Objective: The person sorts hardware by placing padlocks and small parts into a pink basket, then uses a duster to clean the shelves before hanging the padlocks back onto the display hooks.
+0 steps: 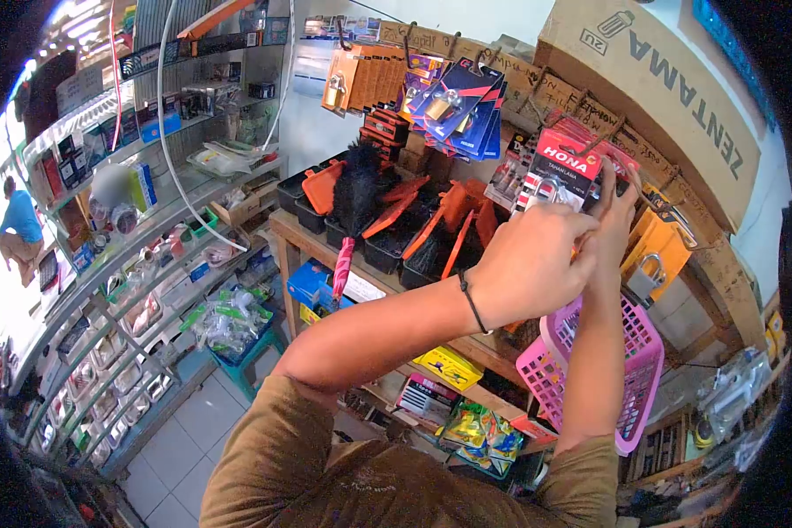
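Red-and-black HONA padlock packs [565, 160] hang in a bunch from a hook on the wall strip. My right hand [614, 207] is closed around the right edge of the bunch, its fingertips bent over the cards. Just in front of the lower part of the front pack is my left hand [537, 264], a dark cord on its wrist. Its fingers are curled in, and what they pinch is hidden behind the hand. A silver shackle shows on the front card above my left knuckles. An orange card with a padlock [649, 273] hangs to the right.
Blue padlock cards [453, 110] and orange padlock cards [370, 79] hang further left. Below stand black trays with orange-handled brushes [449, 220] and a black feather duster [361, 185]. A pink basket [640, 361] hangs under my forearms. Glass shelves [150, 220] line the left; a person stands beyond.
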A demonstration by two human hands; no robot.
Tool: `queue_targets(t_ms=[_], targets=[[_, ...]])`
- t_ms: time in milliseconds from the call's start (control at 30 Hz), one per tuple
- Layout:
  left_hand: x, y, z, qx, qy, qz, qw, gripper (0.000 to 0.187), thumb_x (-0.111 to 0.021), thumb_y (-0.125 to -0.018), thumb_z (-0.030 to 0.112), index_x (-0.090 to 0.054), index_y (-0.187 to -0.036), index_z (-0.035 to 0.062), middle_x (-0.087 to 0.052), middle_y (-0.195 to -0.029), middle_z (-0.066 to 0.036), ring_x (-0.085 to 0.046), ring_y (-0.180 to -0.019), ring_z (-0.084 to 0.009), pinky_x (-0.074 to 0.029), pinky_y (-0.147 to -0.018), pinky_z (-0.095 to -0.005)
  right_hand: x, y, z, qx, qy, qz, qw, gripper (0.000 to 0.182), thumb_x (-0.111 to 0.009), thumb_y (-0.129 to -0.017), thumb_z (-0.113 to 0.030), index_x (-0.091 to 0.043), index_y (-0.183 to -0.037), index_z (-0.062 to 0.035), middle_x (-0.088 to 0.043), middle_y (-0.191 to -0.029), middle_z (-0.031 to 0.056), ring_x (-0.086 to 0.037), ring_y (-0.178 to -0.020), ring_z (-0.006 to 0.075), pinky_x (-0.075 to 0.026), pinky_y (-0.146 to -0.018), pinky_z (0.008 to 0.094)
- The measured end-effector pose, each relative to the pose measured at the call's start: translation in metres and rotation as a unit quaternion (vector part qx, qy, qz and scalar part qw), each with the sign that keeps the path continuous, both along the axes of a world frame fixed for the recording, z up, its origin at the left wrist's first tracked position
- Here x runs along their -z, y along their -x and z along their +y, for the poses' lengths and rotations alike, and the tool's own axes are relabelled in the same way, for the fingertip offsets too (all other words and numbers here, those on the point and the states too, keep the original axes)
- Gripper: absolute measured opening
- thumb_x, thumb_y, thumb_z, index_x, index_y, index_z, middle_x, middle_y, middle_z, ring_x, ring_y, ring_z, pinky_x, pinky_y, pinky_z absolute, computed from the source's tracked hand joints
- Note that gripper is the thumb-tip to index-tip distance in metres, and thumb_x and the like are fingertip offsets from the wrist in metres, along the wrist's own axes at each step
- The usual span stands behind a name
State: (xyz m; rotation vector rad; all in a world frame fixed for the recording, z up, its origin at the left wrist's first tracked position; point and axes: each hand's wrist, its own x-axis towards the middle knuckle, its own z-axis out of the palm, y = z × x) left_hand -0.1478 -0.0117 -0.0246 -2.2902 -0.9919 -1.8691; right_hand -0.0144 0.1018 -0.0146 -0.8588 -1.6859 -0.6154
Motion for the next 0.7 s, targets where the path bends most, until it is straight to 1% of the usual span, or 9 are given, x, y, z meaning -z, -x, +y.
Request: queue_targets(t_ms=[67,133,167,267,300,367,467,600,700], targets=[[0.003,0.001,-0.004,0.005,0.003,-0.022,1.000,0.019,-0.054,-0.074,0.011,-0.061,-0.086,-0.0019,-0.058,-0.071,-0.018,-0.059,-0.062,-0.0285,-0.047,-0.058,-0.0347,0.002,0.003,0.006,0.006,-0.016,-0.006,1.000,0.062,-0.062,-0.067,-0.006,-0.041,-0.125,-0.0153,-0.024,-0.132,0.0149,-0.039,-0.110,0.0376,-0.037,-0.090,0.0415],[0.005,0.002,-0.009,0.001,0.022,-0.025,0.999,0.019,-0.054,-0.074,0.011,-0.061,-0.086,-0.0017,-0.058,-0.072,-0.018,-0.059,-0.062,-0.0284,-0.048,-0.058,-0.0346,0.000,0.009,0.008,-0.177,0.081,0.102,0.976,0.062,-0.061,-0.067,-0.004,-0.040,-0.125,-0.0145,-0.022,-0.132,0.0150,-0.039,-0.110,0.0378,-0.037,-0.090,0.0420],[0.006,0.001,-0.012,0.002,0.041,-0.030,0.999,0.018,-0.054,-0.075,0.012,-0.061,-0.086,-0.0015,-0.059,-0.072,-0.018,-0.060,-0.063,-0.0283,-0.048,-0.058,-0.0346,0.003,0.007,0.004,0.016,0.029,0.030,0.999,0.063,-0.064,-0.067,-0.005,-0.040,-0.125,-0.0141,-0.023,-0.132,0.0158,-0.037,-0.112,0.0380,-0.036,-0.092,0.0422],[0.010,0.000,-0.019,-0.022,0.018,-0.032,0.999,0.017,-0.055,-0.075,0.011,-0.061,-0.085,-0.0010,-0.059,-0.074,-0.017,-0.059,-0.061,-0.0282,-0.048,-0.057,-0.0347,0.003,0.002,-0.005,0.034,-0.001,-0.031,0.999,0.065,-0.065,-0.066,-0.005,-0.039,-0.125,-0.0130,-0.023,-0.131,0.0175,-0.033,-0.116,0.0377,-0.034,-0.094,0.0425],[0.012,-0.002,-0.022,-0.032,0.022,-0.033,0.999,0.017,-0.055,-0.075,0.011,-0.061,-0.085,-0.0010,-0.059,-0.074,-0.017,-0.059,-0.061,-0.0282,-0.048,-0.057,-0.0347,0.003,0.001,-0.011,0.007,-0.007,-0.042,0.999,0.068,-0.066,-0.066,-0.004,-0.037,-0.127,-0.0109,-0.024,-0.129,0.0197,-0.030,-0.119,0.0375,-0.031,-0.096,0.0424],[0.015,-0.006,-0.027,-0.012,0.033,-0.049,0.998,0.016,-0.056,-0.075,0.010,-0.061,-0.086,-0.0006,-0.059,-0.074,-0.017,-0.059,-0.062,-0.0281,-0.048,-0.057,-0.0344,0.003,-0.002,-0.023,-0.014,0.013,-0.050,0.999,0.068,-0.066,-0.066,-0.004,-0.036,-0.127,-0.0098,-0.025,-0.129,0.0204,-0.030,-0.119,0.0377,-0.031,-0.096,0.0423],[0.019,-0.013,-0.029,-0.041,0.022,-0.049,0.998,0.016,-0.056,-0.074,0.010,-0.060,-0.086,-0.0003,-0.059,-0.073,-0.017,-0.059,-0.063,-0.0272,-0.047,-0.057,-0.0333,0.009,-0.011,-0.034,-0.036,0.019,-0.072,0.997,0.067,-0.065,-0.067,-0.003,-0.037,-0.127,-0.0082,-0.027,-0.127,0.0221,-0.030,-0.119,0.0387,-0.029,-0.097,0.0419],[0.018,-0.026,-0.036,-0.041,0.026,-0.052,0.997,0.020,-0.057,-0.073,0.007,-0.059,-0.091,-0.0006,-0.058,-0.072,-0.015,-0.058,-0.063,-0.0271,-0.046,-0.056,-0.0327,0.015,-0.021,-0.073,-0.062,0.078,-0.047,0.994,0.062,-0.064,-0.068,-0.002,-0.039,-0.124,-0.0073,-0.028,-0.127,0.0222,-0.032,-0.117,0.0380,-0.029,-0.097,0.0412],[0.017,-0.043,-0.036,-0.025,0.026,-0.060,0.998,0.020,-0.056,-0.073,0.006,-0.059,-0.092,-0.0005,-0.058,-0.074,-0.015,-0.058,-0.066,-0.0274,-0.046,-0.058,-0.0324,0.029,-0.034,-0.106,-0.102,0.138,0.003,0.985,0.051,-0.062,-0.070,-0.007,-0.045,-0.118,-0.0033,-0.035,-0.121,0.0219,-0.038,-0.113,0.0361,-0.030,-0.095,0.0414]])
